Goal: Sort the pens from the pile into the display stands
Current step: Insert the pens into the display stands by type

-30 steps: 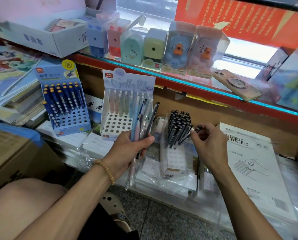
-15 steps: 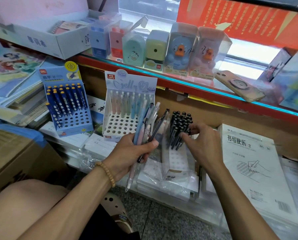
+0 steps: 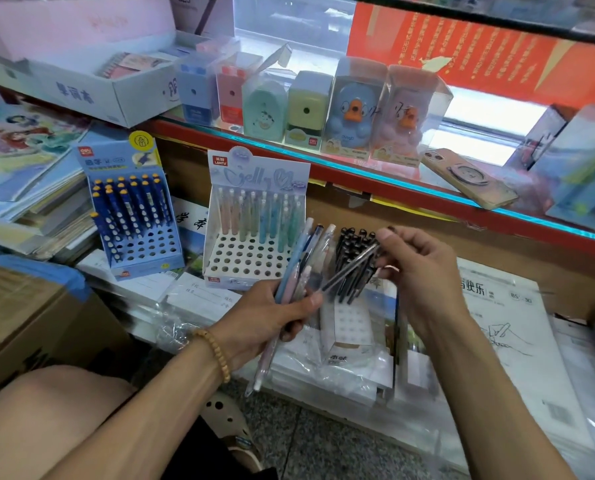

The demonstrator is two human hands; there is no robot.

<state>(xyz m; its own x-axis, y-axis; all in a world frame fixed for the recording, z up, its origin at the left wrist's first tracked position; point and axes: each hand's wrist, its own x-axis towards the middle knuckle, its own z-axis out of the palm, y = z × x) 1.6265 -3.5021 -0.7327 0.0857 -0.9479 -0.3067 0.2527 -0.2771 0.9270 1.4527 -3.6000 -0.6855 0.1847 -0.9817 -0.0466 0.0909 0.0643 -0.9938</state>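
Right hand [image 3: 424, 271] fingers, empty at black stand [image 3: 349, 327] half-second ago, now pinch dark pen [image 3: 349, 268] drawn from left hand [image 3: 268, 317] fingers' gripped bundle [image 3: 301, 265]; stand insertion next.

The blue display stand [image 3: 135, 216] held dark blue pens [image 3: 130, 206] dotted white and capped in yellow, while the white display stand [image 3: 251, 237] carried pastel pink, green and blue pens [image 3: 258, 216] under a lilac header card. The third stand [image 3: 348, 323] was white and bristled with black pens [image 3: 351, 251]. A tan beaded bracelet [image 3: 216, 355] circled the wrist, and the shelf edge [image 3: 375, 188] ran red.
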